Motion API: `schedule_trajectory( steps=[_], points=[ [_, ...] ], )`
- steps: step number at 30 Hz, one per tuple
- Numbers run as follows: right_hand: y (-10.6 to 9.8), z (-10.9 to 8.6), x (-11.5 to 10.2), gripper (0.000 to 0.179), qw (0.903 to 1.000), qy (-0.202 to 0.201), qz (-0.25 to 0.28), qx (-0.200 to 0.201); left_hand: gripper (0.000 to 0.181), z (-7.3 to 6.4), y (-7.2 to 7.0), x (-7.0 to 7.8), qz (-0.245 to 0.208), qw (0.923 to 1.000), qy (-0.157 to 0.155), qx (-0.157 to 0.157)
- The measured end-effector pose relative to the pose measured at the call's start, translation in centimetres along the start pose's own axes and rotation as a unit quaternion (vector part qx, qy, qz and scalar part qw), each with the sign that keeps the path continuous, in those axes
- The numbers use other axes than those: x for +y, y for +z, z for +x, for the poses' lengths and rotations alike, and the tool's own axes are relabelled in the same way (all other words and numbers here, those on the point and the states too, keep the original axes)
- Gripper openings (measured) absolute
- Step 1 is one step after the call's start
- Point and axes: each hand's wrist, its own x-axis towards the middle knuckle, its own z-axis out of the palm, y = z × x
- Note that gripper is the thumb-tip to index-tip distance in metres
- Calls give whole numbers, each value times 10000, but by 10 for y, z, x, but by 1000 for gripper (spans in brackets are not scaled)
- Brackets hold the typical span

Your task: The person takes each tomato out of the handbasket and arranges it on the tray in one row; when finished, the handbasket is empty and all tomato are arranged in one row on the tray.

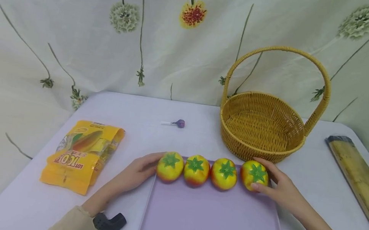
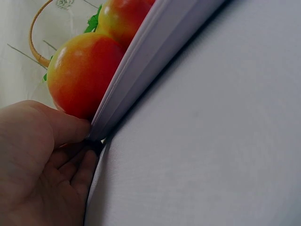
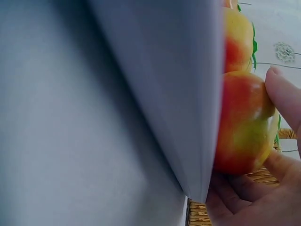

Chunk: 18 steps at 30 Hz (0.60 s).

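Several yellow-and-red tomatoes [image 1: 196, 170] with green star-shaped tops stand in a row along the far edge of a lilac tray [image 1: 210, 218]. Beside the leftmost tomato [image 1: 169, 169] is my left hand [image 1: 141, 171], its fingers reaching round the tray's far left corner. In the left wrist view the thumb [image 2: 70, 129] lies at the tomato's base, and the other fingers go behind the rim. My right hand [image 1: 282, 188] holds the rightmost tomato [image 3: 244, 125] between thumb and fingers at the far right corner. A small gap parts this tomato from its neighbour.
A wicker basket [image 1: 225, 129] with a tall handle stands just behind the tray's right side. A yellow snack bag [image 1: 79, 156] lies at left, a lollipop [image 1: 179, 123] farther back. A long wrapped package [image 1: 359, 182] lies along the table's right edge.
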Motion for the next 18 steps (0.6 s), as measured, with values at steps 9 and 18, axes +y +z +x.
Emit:
schedule_trajectory(
  steps=[9,18],
  points=[
    [1,2,0,62,9989,-145,-449,8,41,-1,0,1,-2,10000,-33,44],
    [3,2,0,64,9956,-220,-908,-40,42,4,2,-20,0,9999,131,81]
  ],
)
